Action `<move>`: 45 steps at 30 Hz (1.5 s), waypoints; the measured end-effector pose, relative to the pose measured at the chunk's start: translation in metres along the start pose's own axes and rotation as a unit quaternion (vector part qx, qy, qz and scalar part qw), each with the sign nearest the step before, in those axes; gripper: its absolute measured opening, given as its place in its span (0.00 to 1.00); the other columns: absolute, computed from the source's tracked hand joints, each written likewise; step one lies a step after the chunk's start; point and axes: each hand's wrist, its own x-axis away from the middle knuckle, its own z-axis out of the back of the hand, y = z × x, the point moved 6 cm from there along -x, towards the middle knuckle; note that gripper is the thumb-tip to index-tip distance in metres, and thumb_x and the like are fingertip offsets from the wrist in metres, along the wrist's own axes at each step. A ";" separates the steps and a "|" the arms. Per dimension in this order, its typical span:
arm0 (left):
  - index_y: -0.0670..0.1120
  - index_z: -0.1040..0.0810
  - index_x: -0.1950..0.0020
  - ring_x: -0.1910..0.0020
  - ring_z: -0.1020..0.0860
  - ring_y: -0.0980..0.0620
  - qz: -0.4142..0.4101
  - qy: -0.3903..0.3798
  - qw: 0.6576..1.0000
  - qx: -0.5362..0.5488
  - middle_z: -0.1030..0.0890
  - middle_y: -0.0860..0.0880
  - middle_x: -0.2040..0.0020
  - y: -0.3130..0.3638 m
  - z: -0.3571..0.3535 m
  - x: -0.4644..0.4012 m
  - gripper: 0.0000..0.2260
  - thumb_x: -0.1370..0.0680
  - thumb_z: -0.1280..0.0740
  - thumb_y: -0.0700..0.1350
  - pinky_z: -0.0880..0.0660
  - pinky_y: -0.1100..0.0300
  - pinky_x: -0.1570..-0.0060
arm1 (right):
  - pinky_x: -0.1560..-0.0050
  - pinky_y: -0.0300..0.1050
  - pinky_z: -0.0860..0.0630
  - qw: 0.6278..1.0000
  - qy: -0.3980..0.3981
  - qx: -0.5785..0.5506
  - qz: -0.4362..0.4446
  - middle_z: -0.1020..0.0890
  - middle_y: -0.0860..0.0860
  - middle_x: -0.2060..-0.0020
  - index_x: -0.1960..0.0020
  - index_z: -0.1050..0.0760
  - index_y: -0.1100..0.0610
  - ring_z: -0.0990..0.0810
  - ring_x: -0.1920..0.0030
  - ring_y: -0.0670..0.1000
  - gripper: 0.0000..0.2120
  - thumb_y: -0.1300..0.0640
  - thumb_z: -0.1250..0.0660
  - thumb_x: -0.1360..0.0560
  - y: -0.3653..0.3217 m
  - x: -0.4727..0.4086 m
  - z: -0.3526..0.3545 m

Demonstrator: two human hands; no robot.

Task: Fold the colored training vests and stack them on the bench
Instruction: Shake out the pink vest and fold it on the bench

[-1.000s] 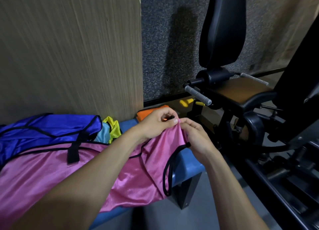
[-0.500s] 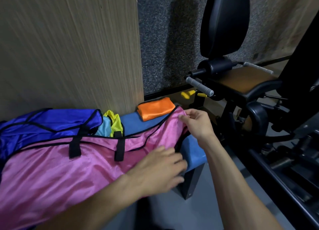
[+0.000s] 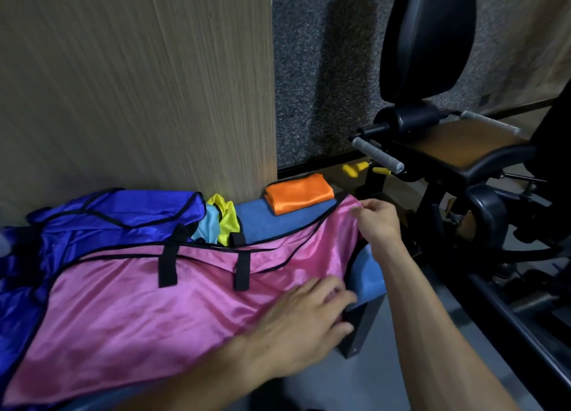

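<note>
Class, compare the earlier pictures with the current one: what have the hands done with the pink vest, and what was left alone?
The left hand let go of the pink vest's top corner and moved down toward the viewer, now lying flat on its near edge. The right hand kept pinching that corner, and the vest now lies spread across the blue bench. The folded orange vest, blue vest and yellow vest stayed put.

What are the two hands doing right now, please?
Left hand: open, fingers flat on the pink vest.
Right hand: pinches the pink vest's far corner.
</note>
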 end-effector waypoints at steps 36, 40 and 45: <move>0.55 0.29 0.52 0.49 0.21 0.49 0.248 -0.057 0.953 -0.164 0.21 0.54 0.53 -0.152 0.074 0.139 0.14 0.22 0.47 0.61 0.30 0.54 0.58 | 0.56 0.51 0.24 0.976 -0.039 0.208 0.046 0.19 0.57 0.62 0.58 0.23 0.56 0.21 0.58 0.61 0.07 0.53 0.33 0.24 0.014 0.003 -0.023; 0.53 0.25 0.32 0.40 0.24 0.50 0.195 0.051 0.969 -0.142 0.22 0.54 0.36 -0.159 0.084 0.137 0.22 0.20 0.46 0.60 0.25 0.52 0.40 | 0.56 0.53 0.24 0.978 -0.033 0.201 0.054 0.19 0.57 0.63 0.60 0.24 0.56 0.21 0.60 0.62 0.10 0.52 0.33 0.24 0.011 0.007 -0.026; 0.50 0.27 0.28 0.33 0.28 0.46 0.290 0.082 0.945 -0.129 0.26 0.51 0.29 -0.207 0.098 0.107 0.29 0.21 0.51 0.62 0.30 0.47 0.34 | 0.58 0.52 0.26 0.983 -0.014 0.179 0.048 0.22 0.57 0.67 0.64 0.26 0.58 0.22 0.61 0.62 0.15 0.51 0.33 0.23 0.009 0.009 -0.023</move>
